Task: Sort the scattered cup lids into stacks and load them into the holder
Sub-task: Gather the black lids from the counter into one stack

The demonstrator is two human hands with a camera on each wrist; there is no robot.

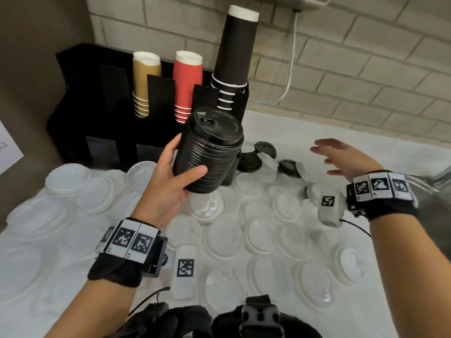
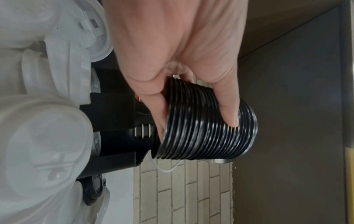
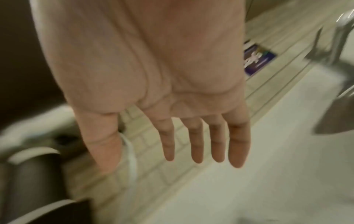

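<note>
Left hand (image 1: 168, 181): raised above the bench, palm turned up, thumb and fingers (image 2: 229, 109) curled round a tall stack of black lids (image 1: 210, 152).
Stack of black lids: held in the air in front of the black holder (image 1: 97, 98), near its right end. Its long axis is tilted, the lid tops with their sip openings pointing up, far and slightly right; the open bottom end points near and down toward the bench.
Right hand (image 1: 341, 158): hovering over the right side of the bench, well apart from the stack, fingers (image 3: 195, 145) spread wide and straight, holding nothing.
Holder: stands at the far left against the brick wall (image 1: 341, 57), with upside-down stacks of tan cups (image 1: 145, 81), red cups (image 1: 186, 84) and black cups (image 1: 234, 57) in its far slots.
Bench (image 1: 317, 128): white, strewn with many clear lids (image 1: 224, 237) lying flat, some overlapping.
Loose black lids (image 1: 251, 162): a few lie just right of the holder, among clear ones.
Wrists: each carries a black band with printed square markers.
</note>
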